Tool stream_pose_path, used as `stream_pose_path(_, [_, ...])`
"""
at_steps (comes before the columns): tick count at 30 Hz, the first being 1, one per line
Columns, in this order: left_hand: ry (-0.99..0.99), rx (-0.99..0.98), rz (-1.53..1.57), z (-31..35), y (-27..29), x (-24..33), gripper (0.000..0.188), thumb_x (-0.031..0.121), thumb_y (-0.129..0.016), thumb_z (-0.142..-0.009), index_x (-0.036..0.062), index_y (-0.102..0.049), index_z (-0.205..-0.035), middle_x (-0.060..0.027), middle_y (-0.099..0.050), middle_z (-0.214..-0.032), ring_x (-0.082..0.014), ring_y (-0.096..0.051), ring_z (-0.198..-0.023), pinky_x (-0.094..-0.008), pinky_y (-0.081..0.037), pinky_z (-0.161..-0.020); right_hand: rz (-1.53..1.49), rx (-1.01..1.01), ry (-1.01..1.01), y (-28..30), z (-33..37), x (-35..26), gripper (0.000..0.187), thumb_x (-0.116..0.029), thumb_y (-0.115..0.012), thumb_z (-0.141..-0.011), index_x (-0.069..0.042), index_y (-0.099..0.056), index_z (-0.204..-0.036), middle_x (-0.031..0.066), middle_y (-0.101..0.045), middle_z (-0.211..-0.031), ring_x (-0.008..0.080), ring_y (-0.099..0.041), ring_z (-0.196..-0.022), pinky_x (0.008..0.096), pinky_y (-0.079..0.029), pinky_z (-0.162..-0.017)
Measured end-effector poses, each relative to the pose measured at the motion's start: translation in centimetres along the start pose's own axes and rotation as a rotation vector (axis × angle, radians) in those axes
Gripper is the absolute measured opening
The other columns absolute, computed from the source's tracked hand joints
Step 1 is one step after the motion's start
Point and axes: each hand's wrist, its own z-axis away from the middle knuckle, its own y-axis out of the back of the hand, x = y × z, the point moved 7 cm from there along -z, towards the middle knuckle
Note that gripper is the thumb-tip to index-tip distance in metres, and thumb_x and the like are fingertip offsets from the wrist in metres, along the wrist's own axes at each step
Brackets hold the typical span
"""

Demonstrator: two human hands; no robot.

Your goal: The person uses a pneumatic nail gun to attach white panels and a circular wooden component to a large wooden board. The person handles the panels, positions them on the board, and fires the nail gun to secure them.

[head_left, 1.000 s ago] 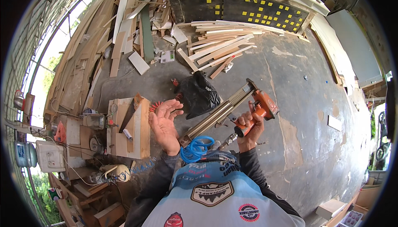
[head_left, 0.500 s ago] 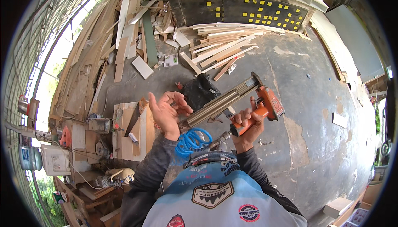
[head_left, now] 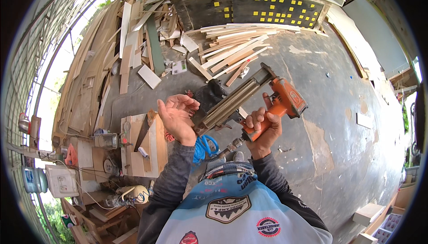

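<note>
My right hand (head_left: 264, 132) is wrapped round the handle of an orange pneumatic nail gun (head_left: 292, 98). The gun's long metal magazine (head_left: 234, 99) slants down to the left, its low end beside my left hand (head_left: 177, 117). That hand is open, palm turned up and fingers slightly curled; I see nothing held in it. It is at or just by the magazine's end, and I cannot tell whether it touches. From the gun's handle a metal fitting (head_left: 235, 145) leads to a coiled blue air hose (head_left: 205, 149) that hangs below the magazine.
A black plastic bag (head_left: 209, 94) lies on the floor behind the magazine. To the left stands a low wooden bench (head_left: 154, 155) with a handsaw (head_left: 142, 130) on it. Wood strips (head_left: 236, 50) are piled ahead, and long boards (head_left: 87, 83) lean at the left.
The nail gun has turned a little in my right hand, showing more of its orange side. The view has shifted slightly. My left hand remains open by the magazine's end.
</note>
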Motion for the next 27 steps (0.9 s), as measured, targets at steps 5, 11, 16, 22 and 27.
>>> stream_pose_path(5, [0.055, -0.024, 0.045, 0.2, -0.6, 0.7, 0.068, 0.058, -0.033, -0.102, -0.0033, -0.06, -0.089, -0.017, -0.062, -0.083, -0.0349, -0.064, -0.073, -0.0425, -0.051, -0.068, -0.003, 0.03, 0.013, -0.4, 0.3, -0.2, 0.059, -0.015, -0.052, -0.089, 0.003, -0.041, -0.144, 0.0025, -0.051, -0.069, 0.0103, -0.046, -0.049, 0.0302, -0.047, -0.055])
stream_pose_path(11, [-0.012, -0.043, -0.053, -0.7, -4.6, 1.3, 0.073, 0.061, -0.022, -0.101, -0.0019, -0.058, -0.091, -0.0157, -0.061, -0.08, -0.0313, -0.062, -0.07, -0.0373, -0.049, -0.065, 0.002, 0.038, -0.041, -1.7, 1.5, 1.7, 0.058, -0.016, -0.049, -0.09, -0.002, -0.039, -0.145, 0.003, -0.051, -0.069, 0.0124, -0.046, -0.049, 0.0338, -0.05, -0.058])
stream_pose_path(16, [0.162, -0.126, 0.011, -1.4, -4.8, -1.0, 0.071, 0.06, -0.021, -0.101, -0.0001, -0.058, -0.089, -0.0144, -0.061, -0.077, -0.0311, -0.062, -0.07, -0.0397, -0.049, -0.067, -0.01, -0.051, 0.005, -1.9, 0.6, 0.6, 0.058, -0.016, -0.05, -0.089, 0.001, -0.039, -0.144, 0.0044, -0.051, -0.069, 0.0129, -0.047, -0.048, 0.0339, -0.049, -0.057])
stream_pose_path(22, [0.152, -0.046, 0.094, -1.9, -2.6, -2.2, 0.065, 0.056, -0.026, -0.103, 0.0005, -0.058, -0.089, -0.0144, -0.061, -0.08, -0.0314, -0.061, -0.075, -0.0422, -0.049, -0.072, 0.024, -0.014, 0.008, -1.5, 0.1, -0.3, 0.059, -0.018, -0.051, -0.086, 0.001, -0.041, -0.141, 0.0049, -0.053, -0.068, 0.0142, -0.048, -0.048, 0.035, -0.051, -0.057])
stream_pose_path(27, [-0.138, -0.22, -0.061, -1.5, -2.1, 0.8, 0.062, 0.058, -0.034, -0.1, 0.0006, -0.058, -0.107, -0.0165, -0.063, -0.1, -0.0309, -0.062, -0.09, -0.0417, -0.048, -0.081, 0.028, 0.036, 0.023, -0.4, -0.3, -0.3, 0.058, -0.018, -0.051, -0.085, 0.001, -0.044, -0.139, 0.0041, -0.054, -0.069, 0.0149, -0.048, -0.048, 0.0369, -0.051, -0.055])
